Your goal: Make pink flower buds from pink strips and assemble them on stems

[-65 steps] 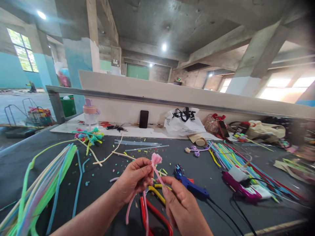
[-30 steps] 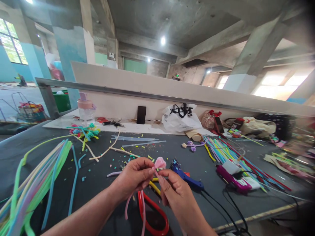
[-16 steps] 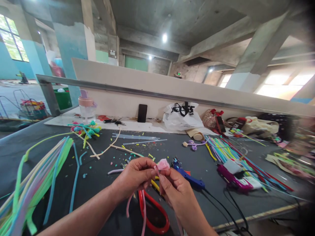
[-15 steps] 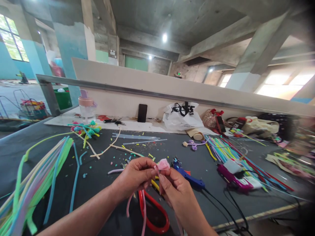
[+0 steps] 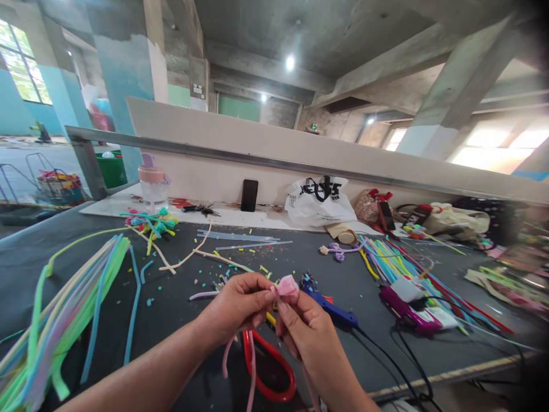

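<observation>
Between my two hands, above the middle of the worktable, is a small pink flower-like bloom [image 5: 287, 287] of fuzzy chenille stem. My left hand [image 5: 240, 302] pinches a pink strand at its left base, thumb against the fingers. From below and to the right, my right hand [image 5: 306, 325] grips the bloom's base with closed fingers. Loose pink chenille stems [image 5: 252, 372] dangle beneath my hands. Red-handled scissors [image 5: 288, 395] lie under them, their blades hidden. Just right of my right hand rests a blue hot glue gun [image 5: 330, 309].
Bundles of coloured chenille stems lie at left [image 5: 72, 315] and right [image 5: 394, 266]. A purple tool [image 5: 407, 312] and dark cords are on the right. Along the back stand a bottle [image 5: 153, 186], a phone [image 5: 249, 195] and a white plastic bag [image 5: 319, 206]. Scraps litter the middle.
The bloom has turned slightly between my fingers, and its petals show from a somewhat different side. Both hands keep their hold; the view has shifted a little.
</observation>
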Available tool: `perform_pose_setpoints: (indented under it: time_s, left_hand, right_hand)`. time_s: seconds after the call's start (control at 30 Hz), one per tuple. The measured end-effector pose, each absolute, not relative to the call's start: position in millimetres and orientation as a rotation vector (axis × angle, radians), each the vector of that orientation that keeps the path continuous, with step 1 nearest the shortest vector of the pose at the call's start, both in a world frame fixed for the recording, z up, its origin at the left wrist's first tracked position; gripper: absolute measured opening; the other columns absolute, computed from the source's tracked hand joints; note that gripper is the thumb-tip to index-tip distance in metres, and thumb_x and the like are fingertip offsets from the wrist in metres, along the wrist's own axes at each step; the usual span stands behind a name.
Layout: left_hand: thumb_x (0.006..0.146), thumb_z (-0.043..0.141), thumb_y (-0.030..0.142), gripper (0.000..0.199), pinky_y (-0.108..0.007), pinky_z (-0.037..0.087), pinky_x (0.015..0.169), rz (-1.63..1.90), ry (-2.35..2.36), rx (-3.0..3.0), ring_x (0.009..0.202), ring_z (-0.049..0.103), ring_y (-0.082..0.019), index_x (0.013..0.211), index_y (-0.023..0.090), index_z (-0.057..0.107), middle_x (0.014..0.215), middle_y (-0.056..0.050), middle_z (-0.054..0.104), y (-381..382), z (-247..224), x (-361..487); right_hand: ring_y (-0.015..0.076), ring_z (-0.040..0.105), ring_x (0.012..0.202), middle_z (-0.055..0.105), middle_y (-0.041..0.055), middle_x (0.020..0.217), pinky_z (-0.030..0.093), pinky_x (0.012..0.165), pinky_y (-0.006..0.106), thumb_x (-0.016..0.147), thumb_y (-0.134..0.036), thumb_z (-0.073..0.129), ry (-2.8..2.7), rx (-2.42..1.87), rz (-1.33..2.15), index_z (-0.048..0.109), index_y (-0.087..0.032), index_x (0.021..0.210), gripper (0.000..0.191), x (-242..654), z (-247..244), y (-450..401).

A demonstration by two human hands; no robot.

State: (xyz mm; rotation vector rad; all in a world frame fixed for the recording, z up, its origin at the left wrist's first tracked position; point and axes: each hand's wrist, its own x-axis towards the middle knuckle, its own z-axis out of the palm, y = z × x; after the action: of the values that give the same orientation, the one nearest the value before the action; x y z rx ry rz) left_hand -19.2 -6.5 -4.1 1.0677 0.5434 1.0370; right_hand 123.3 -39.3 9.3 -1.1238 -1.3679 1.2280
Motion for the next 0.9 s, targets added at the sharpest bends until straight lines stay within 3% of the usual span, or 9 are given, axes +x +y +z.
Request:
perform_pose_setpoints:
  time_s: [0.2,0.57,0.77,0.9]
  left_hand:
    - [0.074,0.068,0.028,0.018,-0.011,0.02,0.028,1.079,0.48,0.962,0.033,0.036,-0.001,0.076,0.014,0.057,0.052,0.006,0.054,-7,-1,-18]
    - [0.075,0.067,0.029,0.018,-0.012,0.018,0.028,1.047,0.51,0.998,0.033,0.035,-0.001,0.077,0.014,0.058,0.048,0.006,0.05,-7,-1,-20]
    - [0.074,0.068,0.027,0.016,-0.012,0.02,0.029,1.037,0.49,1.035,0.033,0.035,-0.001,0.08,0.014,0.06,0.049,0.006,0.051,-2,-6,-22]
    - [0.07,0.071,0.029,0.022,-0.012,0.019,0.029,1.019,0.526,1.035,0.033,0.036,-0.001,0.08,0.014,0.059,0.055,0.004,0.055,-2,-5,-23]
  right_hand:
    - [0.0011,0.029,0.032,0.051,-0.0066,0.05,0.018,0.033,0.015,0.078,-0.047,0.057,-1.336,-1.118,1.277,0.049,-0.017,0.077,0.031,123,7,-39]
    - [0.0024,0.029,0.031,0.05,-0.0066,0.048,0.018,0.032,0.016,0.08,-0.045,0.053,-1.412,-1.143,1.201,0.049,-0.018,0.079,0.028,123,5,-42]
    - [0.0038,0.029,0.033,0.05,-0.0059,0.049,0.022,0.034,0.018,0.08,-0.042,0.052,-1.498,-1.202,1.123,0.051,-0.018,0.074,0.025,128,10,-39]
    - [0.0072,0.039,0.042,0.049,-0.0049,0.049,0.03,0.041,0.019,0.075,-0.037,0.057,-1.58,-1.28,0.988,0.056,-0.017,0.067,0.021,136,12,-34]
